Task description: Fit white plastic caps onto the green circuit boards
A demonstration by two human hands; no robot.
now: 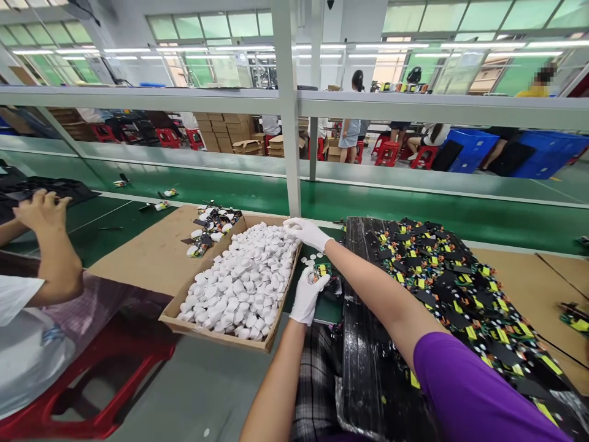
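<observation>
My left hand (309, 297), in a white glove, grips a small circuit board (323, 269) with a yellow-wrapped part on it. My right hand (307, 233), also gloved, is at the far right corner of a shallow cardboard box (221, 333). Its fingers are bent together over the white pieces (243, 276) heaped in the box; anything between the fingertips is too small to make out. Several flat white discs (309, 260) lie on the green bench between my hands. A dark part (335, 286) sits beside the held board.
On my right, a black tray (368, 362) carries many boards (442, 270) with yellow parts. Left of the box, assembled boards (211, 230) lie on a cardboard sheet (142, 252). A co-worker's hand (42, 212) is at far left. A grey post (291, 123) rises behind the box.
</observation>
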